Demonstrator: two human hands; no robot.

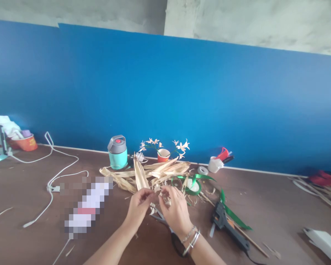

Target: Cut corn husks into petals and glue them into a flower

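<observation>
- Here, both hands meet at the middle of the table (264,206), fingertips turned toward each other.
- The left hand (139,206) is curled, thumb and fingers pinched on a small husk scrap (156,188).
- The right hand (175,209) is curled too, with its fingertips closed on the same scrap from the other side. Bracelets (191,239) sit on its wrist.
- The scrap sits between the two sets of fingertips, on the far side of the hands and just above the tabletop. It is too small and crumpled to show a long axis. Neither hand is nearer to it.
- The husk pile (160,170) lies just beyond the scrap, toward the wall. Most leaves run left to right, and one broad leaf points away from the person.
- Scissors (157,217) lie flat under the hands, blades pointing left and away, with the handle near the right forearm.
- To the right of the right hand lie a glue gun (223,221) and a green ribbon (233,214), which touch or overlap each other.
- Behind the pile stand a teal jug (117,152) and a red cup (163,155) holding husk flowers.
- A white cable (60,173) loops across the table well off to the left.
- The surface is dull brown board, littered with bits of husk.
- A blue wall (182,92) runs along the back edge, with bare grey plaster above it.
</observation>
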